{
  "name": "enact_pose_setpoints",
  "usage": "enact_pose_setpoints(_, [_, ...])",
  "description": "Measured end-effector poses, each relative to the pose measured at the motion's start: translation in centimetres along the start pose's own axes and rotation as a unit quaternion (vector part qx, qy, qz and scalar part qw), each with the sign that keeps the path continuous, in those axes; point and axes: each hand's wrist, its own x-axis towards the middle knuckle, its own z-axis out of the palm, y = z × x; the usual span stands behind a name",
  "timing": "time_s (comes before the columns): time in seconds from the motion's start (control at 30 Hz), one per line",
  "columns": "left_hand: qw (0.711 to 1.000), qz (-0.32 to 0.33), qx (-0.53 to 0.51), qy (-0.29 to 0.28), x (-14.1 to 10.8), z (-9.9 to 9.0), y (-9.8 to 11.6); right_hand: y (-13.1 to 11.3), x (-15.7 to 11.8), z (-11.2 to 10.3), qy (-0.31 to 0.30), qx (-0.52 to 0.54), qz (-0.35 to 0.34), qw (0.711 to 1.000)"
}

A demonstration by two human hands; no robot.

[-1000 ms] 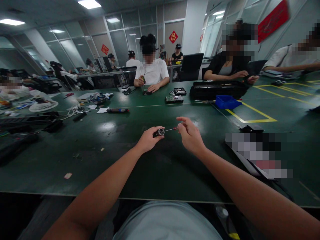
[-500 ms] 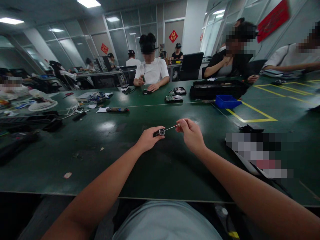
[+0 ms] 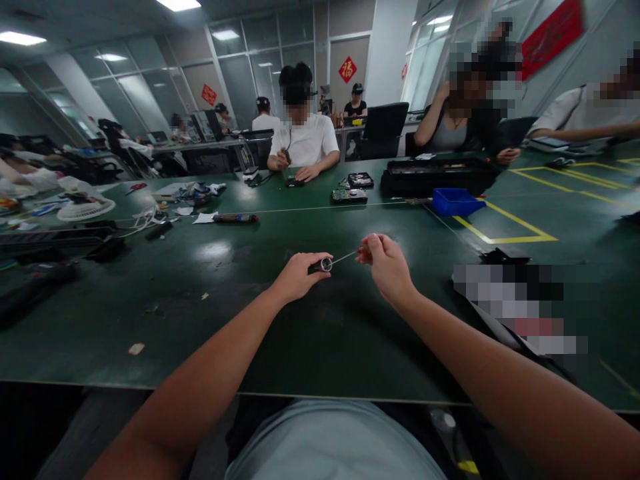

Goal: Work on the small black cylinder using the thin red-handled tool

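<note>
My left hand (image 3: pixel 296 279) is closed around a short black cylinder (image 3: pixel 325 265) that looks like a small flashlight. Its round, silver-rimmed end faces me; the inside is too small to make out. Between the thumb and fingers of my right hand (image 3: pixel 387 263) is a thin screwdriver (image 3: pixel 345 257), its handle mostly covered by the fingers. The metal shaft slants down to the left, and its tip is at the rim of the cylinder. Whether the tip touches or goes inside, I cannot tell. Both hands are above the green table (image 3: pixel 310 347).
Across the table a person in white (image 3: pixel 305 143) works at a small dark object. Opened hard drives (image 3: pixel 349 195), a long black case (image 3: pixel 435 179) and a blue bin (image 3: pixel 457 201) stand ahead. A pen-like tool (image 3: pixel 236 218) and clutter lie left; a blurred-out flat item (image 3: pixel 505 310) lies right.
My right hand has shifted slightly right and turned, so the red part of the screwdriver handle is now hidden by the fingers. The cylinder has tilted a little in my left hand.
</note>
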Motion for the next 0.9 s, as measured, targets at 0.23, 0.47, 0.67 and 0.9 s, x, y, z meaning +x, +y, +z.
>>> enact_pose_setpoints(0.23, [1.000, 0.005, -0.005, 0.008, -0.1, 0.1, 0.0, -1.5, -0.9, 0.1, -0.004, -0.084, -0.048, 0.995])
enact_pose_setpoints(0.47, [1.000, -0.002, -0.019, 0.014, -0.1, 0.1, 0.0, -1.8, -1.1, 0.2, -0.001, -0.109, -0.062, 0.992])
enact_pose_setpoints(0.67, [1.000, -0.009, -0.003, 0.004, -0.1, 0.1, 0.1, -3.0, -1.3, -0.2, -0.015, -0.184, -0.067, 0.980])
enact_pose_setpoints(0.9, [1.000, 0.001, 0.006, 0.006, -0.2, 0.1, -0.1, -3.4, -1.8, -0.2, -0.042, -0.221, -0.110, 0.968])
